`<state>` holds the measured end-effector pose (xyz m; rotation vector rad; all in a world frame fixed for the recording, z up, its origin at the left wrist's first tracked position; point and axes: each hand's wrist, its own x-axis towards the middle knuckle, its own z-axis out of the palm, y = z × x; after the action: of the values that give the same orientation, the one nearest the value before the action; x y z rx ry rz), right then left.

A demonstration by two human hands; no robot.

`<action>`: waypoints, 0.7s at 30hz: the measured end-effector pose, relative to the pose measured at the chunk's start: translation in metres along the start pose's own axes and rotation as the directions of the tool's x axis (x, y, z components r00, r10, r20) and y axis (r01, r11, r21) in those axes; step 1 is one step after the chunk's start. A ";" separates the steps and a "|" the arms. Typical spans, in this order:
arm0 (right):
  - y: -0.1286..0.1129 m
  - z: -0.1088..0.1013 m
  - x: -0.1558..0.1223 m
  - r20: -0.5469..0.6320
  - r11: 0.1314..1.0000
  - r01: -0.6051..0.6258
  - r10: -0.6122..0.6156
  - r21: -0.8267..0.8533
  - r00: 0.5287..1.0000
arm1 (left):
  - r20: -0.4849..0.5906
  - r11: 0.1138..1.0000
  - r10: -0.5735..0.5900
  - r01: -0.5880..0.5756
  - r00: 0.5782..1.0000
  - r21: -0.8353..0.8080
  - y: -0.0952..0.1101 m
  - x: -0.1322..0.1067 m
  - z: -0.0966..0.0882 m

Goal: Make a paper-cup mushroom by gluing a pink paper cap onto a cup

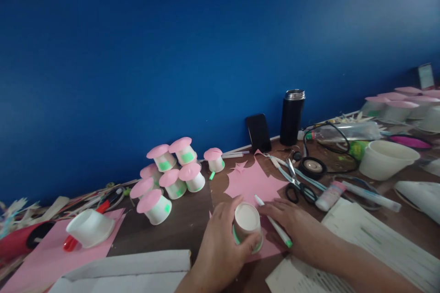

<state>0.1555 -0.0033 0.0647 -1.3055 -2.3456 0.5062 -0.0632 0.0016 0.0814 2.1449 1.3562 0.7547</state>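
Note:
My left hand (223, 238) wraps round a small paper cup (247, 217), which stands with its narrow end up. Green shows round the cup's lower edge. Beside it, my right hand (292, 224) has its fingers closed over a white marker (280, 229) with a green end. The fingertips are close to the cup; whether they touch it I cannot tell. Under both hands lies a sheet of pink paper (250, 182) with curved pieces cut from its edges. Black-handled scissors (295, 187) rest open to the right of the sheet.
Several cups with pink paper discs (177, 181) are stacked at left, with another capped cup (215, 162) nearby. A white cup (90, 228) sits on pink paper far left. Behind stand a phone (258, 132) and black flask (292, 119). A glue bottle (330, 197) and white tub (387, 160) are right.

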 end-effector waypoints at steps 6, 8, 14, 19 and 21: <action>-0.002 -0.001 0.000 -0.001 1.000 -0.010 0.010 0.009 1.000 | -0.001 1.000 0.019 -0.019 1.000 0.006 -0.002 -0.001 0.003; -0.002 -0.001 0.001 0.001 1.000 -0.010 0.010 0.011 1.000 | -0.002 1.000 0.025 -0.025 1.000 0.010 -0.002 -0.001 0.004; -0.002 -0.002 0.001 0.004 1.000 0.000 0.000 0.015 1.000 | 0.004 0.999 0.034 -0.034 0.999 0.021 0.001 -0.001 0.003; -0.002 -0.001 0.001 -0.003 1.000 0.001 -0.001 0.015 1.000 | 0.004 0.999 0.037 -0.037 0.999 0.025 0.002 -0.003 0.002; -0.003 -0.001 0.001 -0.005 1.000 0.000 0.000 0.015 1.000 | 0.008 0.999 0.033 -0.033 0.999 0.032 0.002 -0.003 0.002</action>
<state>0.1540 -0.0037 0.0674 -1.2982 -2.3338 0.5189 -0.0610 -0.0019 0.0809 2.1979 1.3409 0.7410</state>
